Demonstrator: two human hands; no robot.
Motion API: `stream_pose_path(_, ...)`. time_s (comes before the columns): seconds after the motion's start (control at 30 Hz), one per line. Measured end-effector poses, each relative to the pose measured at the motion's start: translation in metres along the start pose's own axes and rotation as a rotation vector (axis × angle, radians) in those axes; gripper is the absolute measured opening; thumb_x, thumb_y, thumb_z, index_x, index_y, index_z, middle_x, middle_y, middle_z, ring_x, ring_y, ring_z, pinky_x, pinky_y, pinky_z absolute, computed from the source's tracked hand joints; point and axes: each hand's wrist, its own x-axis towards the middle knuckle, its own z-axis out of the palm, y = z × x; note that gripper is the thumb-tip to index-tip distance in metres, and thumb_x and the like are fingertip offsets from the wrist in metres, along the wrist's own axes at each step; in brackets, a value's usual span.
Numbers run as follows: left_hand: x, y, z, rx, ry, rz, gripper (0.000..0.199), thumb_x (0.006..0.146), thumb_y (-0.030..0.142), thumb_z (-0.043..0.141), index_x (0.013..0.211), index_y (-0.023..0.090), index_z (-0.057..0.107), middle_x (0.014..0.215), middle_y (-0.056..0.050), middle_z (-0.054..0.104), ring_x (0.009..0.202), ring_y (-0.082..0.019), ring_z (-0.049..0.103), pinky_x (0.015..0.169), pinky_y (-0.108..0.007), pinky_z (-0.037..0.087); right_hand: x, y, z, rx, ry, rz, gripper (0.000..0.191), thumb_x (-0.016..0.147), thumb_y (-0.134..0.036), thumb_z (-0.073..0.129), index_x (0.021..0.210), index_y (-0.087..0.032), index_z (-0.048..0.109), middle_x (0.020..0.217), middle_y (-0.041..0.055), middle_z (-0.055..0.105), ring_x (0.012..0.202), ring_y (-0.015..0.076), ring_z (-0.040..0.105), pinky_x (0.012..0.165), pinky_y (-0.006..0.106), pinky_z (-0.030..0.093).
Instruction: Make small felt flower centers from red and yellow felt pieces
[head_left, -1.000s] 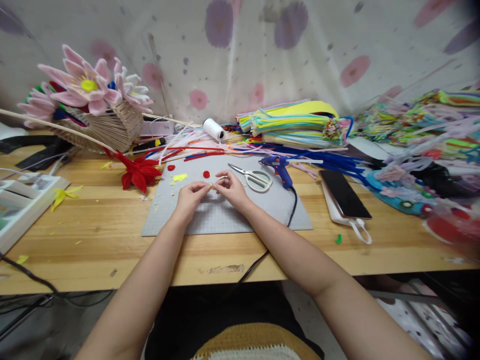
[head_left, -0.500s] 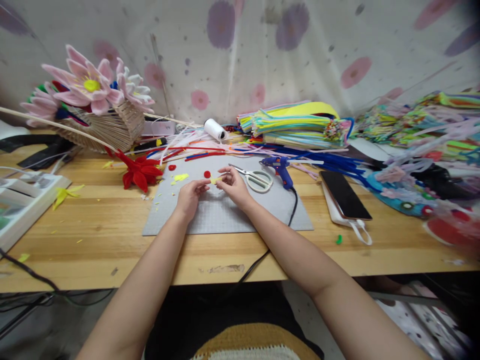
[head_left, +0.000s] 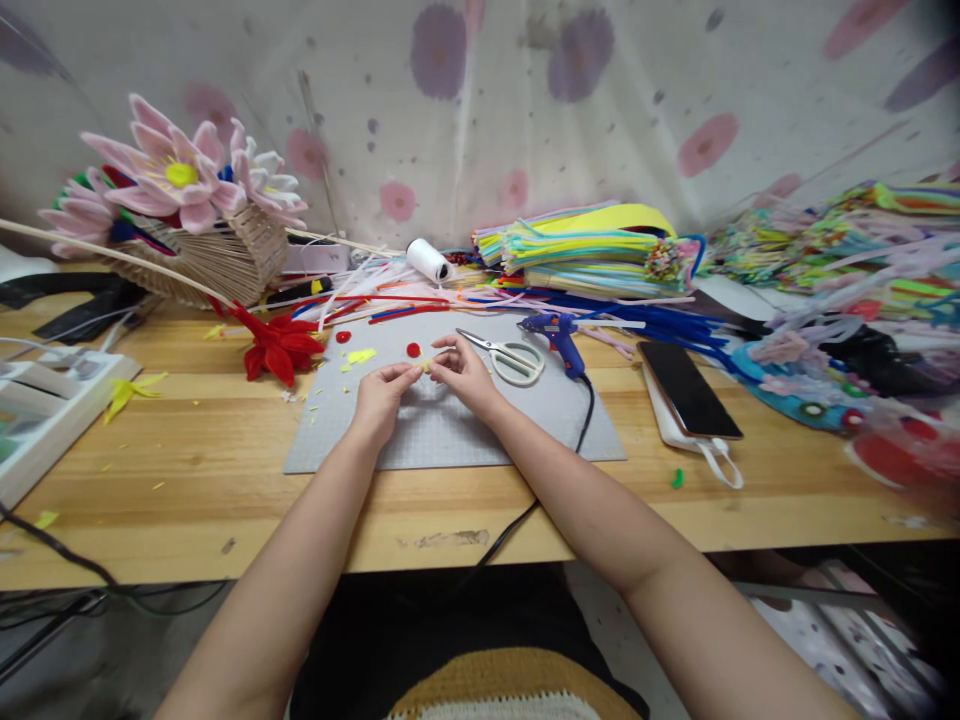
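Over the grey cutting mat (head_left: 450, 440), my left hand (head_left: 381, 398) and my right hand (head_left: 466, 378) meet at the fingertips, both pinched on a small yellow piece (head_left: 425, 364). Most of that piece is hidden by the fingers, so its exact shape does not show. Just behind the fingertips lies a small red disc (head_left: 413, 350), and a second red disc (head_left: 343, 337) is farther left. Yellow scraps (head_left: 361, 356) are scattered on the mat's left part. To the right of my right hand rest scissors (head_left: 517, 362) and a blue glue gun (head_left: 559, 340).
A red fuzzy flower (head_left: 279, 345) lies left of the mat, near a basket (head_left: 217, 258) of pink flowers. Bundles of coloured pipe cleaners (head_left: 592, 245) and a white thread spool (head_left: 427, 260) line the back. A phone (head_left: 690, 390) sits right; the glue gun's cord (head_left: 587, 420) crosses the mat.
My left fingertips have closed in against the right ones, covering more of the yellow piece. The objects on the table stay where they were.
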Motion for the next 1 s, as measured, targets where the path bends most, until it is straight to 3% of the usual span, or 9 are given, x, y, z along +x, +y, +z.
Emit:
stream_pose_path(0.4, -0.001, 0.008, 0.008, -0.271, -0.013, -0.004, 0.027, 0.044, 0.019, 0.077, 0.048, 0.017, 0.051, 0.066, 0.001, 0.059, 0.067, -0.010, 0.053, 0.069, -0.025, 0.041, -0.002, 0.000, 0.011, 0.046, -0.052, 0.036, 0.045, 0.059, -0.027, 0.071, 0.094, -0.022, 0.044, 0.073, -0.0047, 0.061, 0.070, 0.0106, 0.059, 0.068, 0.026, 0.046)
stream_pose_path(0.6, -0.001, 0.006, 0.010, -0.225, -0.007, 0.037, 0.022, 0.046, 0.022, 0.078, 0.051, 0.016, 0.057, 0.081, -0.003, 0.064, 0.081, -0.014, 0.058, 0.081, -0.028, 0.041, 0.000, 0.004, 0.013, 0.009, 0.067, 0.052, 0.041, 0.058, -0.026, 0.068, 0.091, -0.022, 0.044, 0.065, -0.0081, 0.059, 0.064, 0.0093, 0.058, 0.067, 0.026, 0.046)
stream_pose_path(0.73, -0.003, 0.007, 0.010, -0.145, -0.034, 0.018, 0.025, 0.050, 0.035, 0.078, 0.057, 0.016, 0.063, 0.069, -0.002, 0.062, 0.070, -0.012, 0.056, 0.075, -0.027, 0.042, 0.000, 0.005, 0.012, 0.026, 0.104, 0.058, 0.041, 0.057, -0.026, 0.068, 0.090, -0.022, 0.045, 0.063, -0.0085, 0.059, 0.061, 0.0089, 0.058, 0.064, 0.025, 0.045)
stream_pose_path(0.83, -0.003, 0.006, 0.009, -0.121, -0.045, 0.014, 0.027, 0.051, 0.039, 0.078, 0.062, 0.016, 0.066, 0.065, -0.002, 0.062, 0.064, -0.011, 0.054, 0.069, -0.026, 0.043, 0.000, 0.005, 0.010, 0.019, 0.101, 0.061, 0.041, 0.057, -0.028, 0.069, 0.090, -0.022, 0.044, 0.063, -0.0085, 0.058, 0.061, 0.0092, 0.057, 0.064, 0.025, 0.044)
stream_pose_path(1.0, -0.001, 0.003, 0.005, -0.052, 0.002, 0.049, 0.024, 0.049, 0.033, 0.079, 0.064, 0.016, 0.069, 0.071, -0.003, 0.066, 0.070, -0.013, 0.057, 0.072, -0.027, 0.043, 0.000, 0.001, 0.005, -0.055, 0.043, 0.044, 0.040, 0.059, -0.030, 0.068, 0.091, -0.022, 0.046, 0.071, -0.0050, 0.058, 0.068, 0.0107, 0.057, 0.067, 0.027, 0.045)
